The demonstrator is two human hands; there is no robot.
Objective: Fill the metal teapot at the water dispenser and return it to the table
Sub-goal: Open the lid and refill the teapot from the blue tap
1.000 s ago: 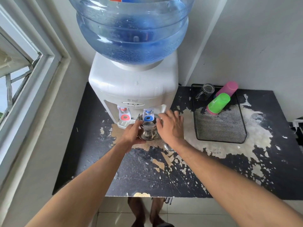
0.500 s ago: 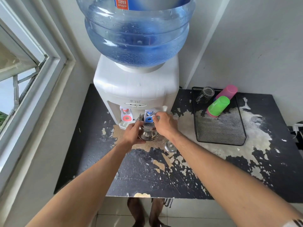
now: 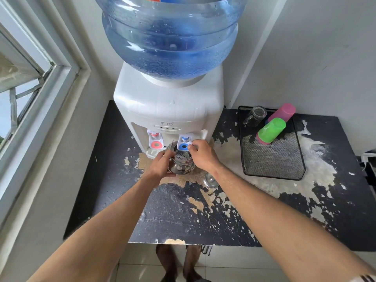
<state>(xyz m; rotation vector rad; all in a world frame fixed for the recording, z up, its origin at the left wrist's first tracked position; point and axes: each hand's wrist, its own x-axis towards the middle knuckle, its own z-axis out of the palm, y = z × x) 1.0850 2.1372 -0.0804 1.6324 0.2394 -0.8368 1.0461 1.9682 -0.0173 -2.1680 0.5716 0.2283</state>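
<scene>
Teapot (image 3: 181,161) at frame centre under blue tap (image 3: 184,143), left hand (image 3: 162,165) gripping its side. Right hand (image 3: 200,152) pinches tap lever. Risk: overfill or off-centre stream wets tabletop (image 3: 183,216); wet pot slips.

Off to our right, a drying tray and cups

We see a black mesh tray (image 3: 272,171) holding a green cup (image 3: 271,130) lying over a pink cup (image 3: 283,111), with a glass mug (image 3: 255,116) beside them; a window (image 3: 24,82) on our left.
</scene>
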